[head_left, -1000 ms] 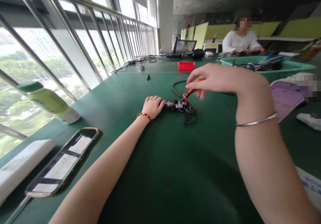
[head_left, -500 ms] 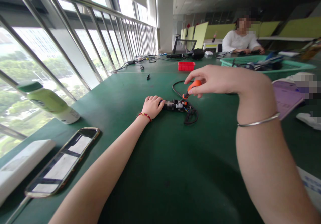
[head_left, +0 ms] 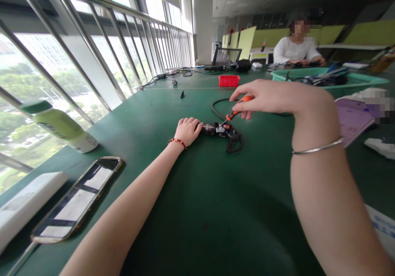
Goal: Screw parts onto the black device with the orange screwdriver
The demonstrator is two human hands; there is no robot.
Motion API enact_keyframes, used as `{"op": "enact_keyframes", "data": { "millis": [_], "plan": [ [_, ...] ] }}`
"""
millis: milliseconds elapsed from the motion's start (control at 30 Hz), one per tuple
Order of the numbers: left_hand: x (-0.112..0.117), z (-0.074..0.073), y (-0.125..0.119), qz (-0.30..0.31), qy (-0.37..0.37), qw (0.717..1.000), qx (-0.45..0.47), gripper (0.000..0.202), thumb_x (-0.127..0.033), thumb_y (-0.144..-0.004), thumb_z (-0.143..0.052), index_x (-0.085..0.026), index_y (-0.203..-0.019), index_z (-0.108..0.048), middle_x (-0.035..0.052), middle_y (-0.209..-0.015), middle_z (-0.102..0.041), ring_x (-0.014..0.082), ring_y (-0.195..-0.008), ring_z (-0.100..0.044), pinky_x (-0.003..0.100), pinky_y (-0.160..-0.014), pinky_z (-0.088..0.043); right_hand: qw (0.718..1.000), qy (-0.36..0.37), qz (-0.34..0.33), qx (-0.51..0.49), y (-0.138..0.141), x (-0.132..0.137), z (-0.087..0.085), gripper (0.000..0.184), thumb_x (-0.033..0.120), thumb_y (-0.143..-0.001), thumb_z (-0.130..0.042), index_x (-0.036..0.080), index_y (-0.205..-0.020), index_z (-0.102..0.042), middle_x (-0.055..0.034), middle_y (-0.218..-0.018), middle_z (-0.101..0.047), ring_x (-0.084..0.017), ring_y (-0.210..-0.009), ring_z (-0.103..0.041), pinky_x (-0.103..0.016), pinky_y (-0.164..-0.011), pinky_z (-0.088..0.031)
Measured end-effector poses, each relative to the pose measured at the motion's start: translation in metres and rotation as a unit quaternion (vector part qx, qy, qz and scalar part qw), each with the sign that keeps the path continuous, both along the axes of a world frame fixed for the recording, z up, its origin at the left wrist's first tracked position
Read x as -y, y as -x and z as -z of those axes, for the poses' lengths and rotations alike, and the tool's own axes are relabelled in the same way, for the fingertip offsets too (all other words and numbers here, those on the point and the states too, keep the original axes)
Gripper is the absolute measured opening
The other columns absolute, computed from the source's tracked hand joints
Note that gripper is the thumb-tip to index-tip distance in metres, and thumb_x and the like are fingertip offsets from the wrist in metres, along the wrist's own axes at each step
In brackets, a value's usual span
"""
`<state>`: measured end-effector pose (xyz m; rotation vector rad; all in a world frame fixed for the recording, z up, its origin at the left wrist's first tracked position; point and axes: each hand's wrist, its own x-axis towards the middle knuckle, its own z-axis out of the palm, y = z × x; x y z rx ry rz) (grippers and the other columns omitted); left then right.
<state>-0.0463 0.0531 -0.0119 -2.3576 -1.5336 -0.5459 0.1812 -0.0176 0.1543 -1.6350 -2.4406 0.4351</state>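
A small black device with coloured wires and a black cable loop lies on the green table. My left hand, with a red bracelet at the wrist, is closed on the device's left end and holds it down. My right hand pinches an orange-handled screwdriver from above; its tip points down-left onto the device. A black cable runs off behind the device.
A phone and a white box lie at the near left, a green-capped bottle beside the window railing. A red bin and a green basket stand farther back. Purple sheet at right. Another person sits at the far end.
My right hand's fingers have shifted slightly on the screwdriver handle, as in turning it. My left hand and the device have stayed in place.
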Motion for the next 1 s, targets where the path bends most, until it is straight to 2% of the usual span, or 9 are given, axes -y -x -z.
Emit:
{"op": "enact_keyframes", "data": {
  "millis": [100,333,567,700,800,900,1000],
  "plan": [
    [0.000,0.000,0.000,-0.001,0.001,1.000,0.001,0.040,-0.039,-0.094,-0.025,-0.020,-0.095,-0.059,0.0060,-0.094,-0.061,0.0205,-0.089,-0.053,0.035,-0.085,-0.034,0.999,-0.033,-0.009,0.007,-0.001,0.000,0.000,0.040,0.040,-0.077,-0.058,0.022,-0.113,-0.058,-0.0040,-0.084,-0.071,-0.023,-0.079,-0.066,-0.032,-0.067,-0.046],
    [0.001,-0.001,-0.001,-0.003,0.003,1.000,-0.006,0.040,-0.039,-0.094,-0.024,-0.020,-0.094,-0.059,0.0059,-0.094,-0.061,0.0205,-0.089,-0.053,0.036,-0.085,-0.035,0.997,0.072,0.036,0.012,0.000,-0.001,0.001,0.044,0.052,-0.086,-0.039,0.018,-0.103,-0.061,-0.0056,-0.067,-0.069,-0.022,-0.066,-0.066,-0.035,-0.070,-0.047],
    [0.000,0.000,0.000,-0.001,0.000,1.000,-0.002,0.040,-0.040,-0.094,-0.024,-0.020,-0.094,-0.059,0.0058,-0.093,-0.061,0.0203,-0.088,-0.053,0.036,-0.085,-0.035,1.000,-0.020,0.002,0.023,-0.002,0.000,0.000,0.034,0.039,-0.080,-0.053,0.024,-0.109,-0.060,-0.0037,-0.081,-0.070,-0.022,-0.075,-0.065,-0.032,-0.067,-0.045],
    [0.000,0.000,0.000,0.000,0.003,1.000,0.003,0.040,-0.039,-0.094,-0.024,-0.021,-0.094,-0.059,0.0057,-0.093,-0.061,0.0206,-0.088,-0.053,0.036,-0.085,-0.034,0.998,0.050,0.013,0.033,0.003,0.001,-0.001,0.038,0.048,-0.085,-0.042,0.019,-0.097,-0.063,-0.0028,-0.065,-0.067,-0.017,-0.060,-0.063,-0.030,-0.067,-0.045],
    [0.001,-0.001,-0.001,0.001,0.005,1.000,0.004,0.040,-0.039,-0.094,-0.024,-0.021,-0.094,-0.059,0.0059,-0.093,-0.060,0.0207,-0.088,-0.053,0.036,-0.086,-0.034,0.998,0.049,0.035,0.036,0.007,0.003,-0.002,0.047,0.053,-0.087,-0.034,0.016,-0.092,-0.063,-0.0025,-0.056,-0.062,-0.014,-0.050,-0.057,-0.031,-0.067,-0.044],
    [0.001,-0.001,-0.001,-0.001,0.005,1.000,0.002,0.040,-0.039,-0.094,-0.024,-0.021,-0.094,-0.059,0.0060,-0.093,-0.060,0.0206,-0.088,-0.053,0.036,-0.086,-0.034,0.999,0.022,0.019,0.019,0.007,0.003,-0.002,0.045,0.052,-0.088,-0.035,0.017,-0.098,-0.061,-0.0035,-0.062,-0.063,-0.015,-0.053,-0.056,-0.030,-0.063,-0.043],
    [0.001,-0.001,-0.001,-0.002,0.007,1.000,0.004,0.040,-0.040,-0.094,-0.024,-0.021,-0.093,-0.059,0.0059,-0.093,-0.060,0.0208,-0.088,-0.053,0.036,-0.085,-0.034,1.000,-0.007,0.013,0.006,0.002,0.001,0.001,0.040,0.047,-0.084,-0.046,0.020,-0.111,-0.057,-0.0044,-0.072,-0.066,-0.018,-0.063,-0.060,-0.031,-0.063,-0.043]
  ]
}}
